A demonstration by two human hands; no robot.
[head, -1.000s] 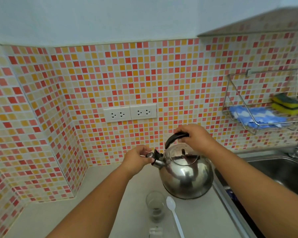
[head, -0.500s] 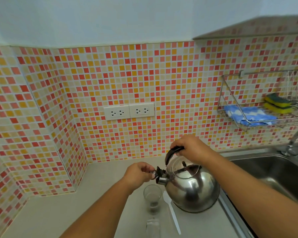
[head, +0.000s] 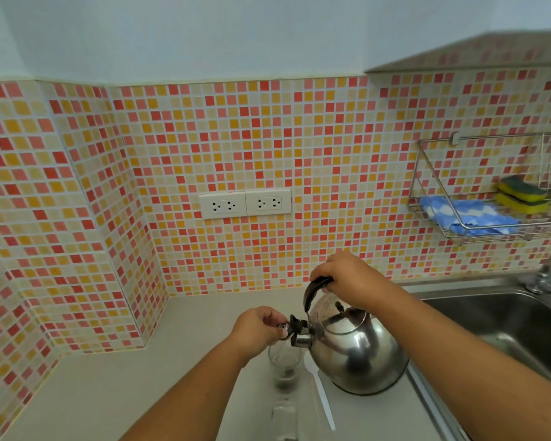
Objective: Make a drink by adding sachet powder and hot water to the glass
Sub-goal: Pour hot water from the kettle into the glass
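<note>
A shiny steel kettle (head: 355, 354) is tilted to the left over the counter, its spout right above a small clear glass (head: 284, 366) with dark powder at the bottom. My right hand (head: 347, 278) grips the kettle's black handle. My left hand (head: 260, 326) pinches the spout cap and holds it open. A thin stream seems to fall into the glass. A white plastic spoon (head: 323, 399) lies on the counter to the right of the glass. A torn clear sachet (head: 283, 418) lies in front of the glass.
The pale counter (head: 124, 386) runs left into a tiled corner. A steel sink (head: 506, 319) with a tap (head: 547, 272) lies to the right. A wire rack (head: 490, 198) on the wall holds a blue cloth and sponges. Two sockets (head: 245, 203) sit on the back wall.
The kettle has come down and tipped further left, so its spout now hangs over the glass. Both hands moved down with it, the left still on the spout cap.
</note>
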